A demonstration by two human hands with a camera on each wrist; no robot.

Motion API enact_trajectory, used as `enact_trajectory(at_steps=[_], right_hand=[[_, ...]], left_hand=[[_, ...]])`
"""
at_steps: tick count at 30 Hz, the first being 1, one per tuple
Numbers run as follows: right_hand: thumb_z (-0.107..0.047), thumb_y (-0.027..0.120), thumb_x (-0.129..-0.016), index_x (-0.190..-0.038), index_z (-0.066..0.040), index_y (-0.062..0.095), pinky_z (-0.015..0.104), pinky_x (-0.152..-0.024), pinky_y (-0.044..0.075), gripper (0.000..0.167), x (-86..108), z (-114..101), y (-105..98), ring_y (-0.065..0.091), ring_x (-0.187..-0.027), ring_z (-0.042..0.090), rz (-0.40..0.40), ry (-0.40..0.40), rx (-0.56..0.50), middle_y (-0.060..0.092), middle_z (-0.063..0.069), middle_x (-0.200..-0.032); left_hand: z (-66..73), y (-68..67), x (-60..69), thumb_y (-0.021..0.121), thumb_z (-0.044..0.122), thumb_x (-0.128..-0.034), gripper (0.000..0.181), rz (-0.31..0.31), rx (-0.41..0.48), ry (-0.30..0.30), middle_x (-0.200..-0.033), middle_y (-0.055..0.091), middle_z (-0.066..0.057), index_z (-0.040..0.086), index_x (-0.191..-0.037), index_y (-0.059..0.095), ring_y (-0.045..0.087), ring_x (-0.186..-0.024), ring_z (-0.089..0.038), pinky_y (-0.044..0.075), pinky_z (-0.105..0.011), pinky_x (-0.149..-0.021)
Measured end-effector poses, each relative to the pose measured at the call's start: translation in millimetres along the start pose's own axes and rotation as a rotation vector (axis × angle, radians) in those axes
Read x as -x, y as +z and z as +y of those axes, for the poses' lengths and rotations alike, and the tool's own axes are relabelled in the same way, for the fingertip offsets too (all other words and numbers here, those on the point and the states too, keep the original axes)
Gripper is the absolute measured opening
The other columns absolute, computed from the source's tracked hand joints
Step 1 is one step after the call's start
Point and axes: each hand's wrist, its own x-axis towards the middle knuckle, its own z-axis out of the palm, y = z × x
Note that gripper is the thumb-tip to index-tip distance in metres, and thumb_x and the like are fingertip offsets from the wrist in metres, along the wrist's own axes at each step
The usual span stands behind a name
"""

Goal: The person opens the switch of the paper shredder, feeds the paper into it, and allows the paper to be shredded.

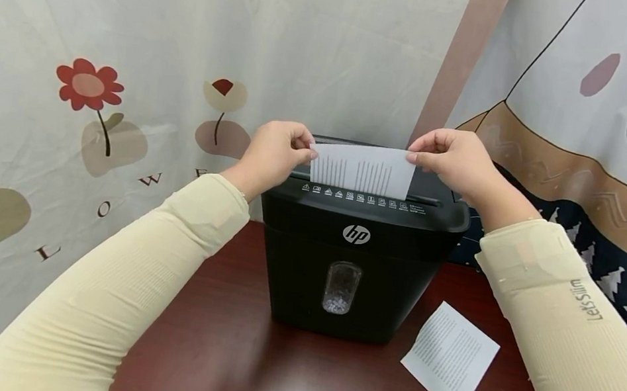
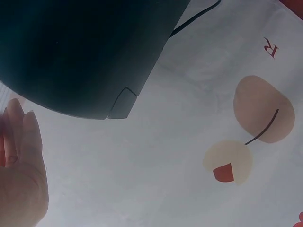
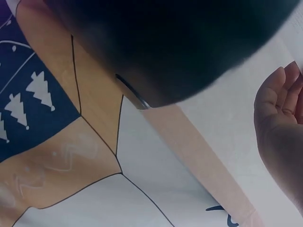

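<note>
A black HP paper shredder [image 1: 304,261] stands on the table, shredded bits showing in its small front window [image 1: 341,289]. Upright at its top slot is a printed sheet of paper [image 1: 353,168], its lower edge hidden in the slot. My left hand [image 1: 274,153] pinches the sheet's upper left corner between thumb and fingers. At the upper right corner my right hand [image 1: 459,162] pinches the same sheet. In the left wrist view the left hand [image 2: 23,165] shows beside the shredder's dark side; the right wrist view shows the right hand [image 3: 281,118] likewise.
Another printed sheet [image 1: 451,358] lies on the dark red table [image 1: 298,387], right of the shredder. Behind hangs a pale curtain [image 1: 340,46] with flower prints, and a patterned cloth [image 1: 598,142] is at the right. A dark cord [image 2: 196,18] runs from the shredder.
</note>
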Motion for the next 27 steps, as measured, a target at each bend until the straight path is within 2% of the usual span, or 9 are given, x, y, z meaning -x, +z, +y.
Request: enact_trajectory(at_steps=[5,9,21,27], right_hand=[[-0.018,0.065,-0.093,-0.103,-0.002,0.067,0.040,-0.088,0.045,0.019,-0.1,2.2,3.9,0.055,-0.099,0.022,-0.028,-0.015,0.045,0.066,0.008,-0.099],[-0.014,0.064,-0.093,-0.101,0.000,0.067,0.041,-0.089,0.045,0.017,0.0,3.8,7.9,0.055,-0.099,0.024,-0.044,-0.030,0.078,0.066,0.014,-0.103],[-0.012,0.063,-0.094,-0.104,-0.001,0.067,0.042,-0.089,0.046,0.016,2.8,7.0,12.3,0.056,-0.100,0.026,-0.050,-0.025,0.103,0.065,0.015,-0.106],[-0.014,0.062,-0.094,-0.105,-0.002,0.066,0.041,-0.085,0.046,0.016,8.5,12.4,15.0,0.056,-0.097,0.026,-0.033,-0.031,0.115,0.065,0.015,-0.105]], left_hand=[[-1.8,1.8,0.3,0.064,0.014,-0.0937,0.010,-0.019,-0.023,-0.007,-0.091,0.067,-0.009,0.005,-0.097,0.067,0.060,-0.088,-0.022,0.047,-0.033,-0.075],[-4.1,3.6,0.0,0.064,0.013,-0.0936,0.009,-0.029,-0.036,-0.001,-0.089,0.067,-0.008,0.005,-0.096,0.068,0.059,-0.088,-0.022,0.047,-0.033,-0.074],[-5.5,4.7,1.5,0.064,0.009,-0.0926,0.007,-0.042,-0.059,0.019,-0.086,0.066,-0.009,0.004,-0.094,0.068,0.057,-0.083,-0.023,0.047,-0.033,-0.073],[-6.2,4.7,4.7,0.063,0.010,-0.0937,0.009,-0.049,-0.056,0.024,-0.092,0.066,-0.010,0.004,-0.097,0.067,0.058,-0.087,-0.023,0.048,-0.034,-0.079]])
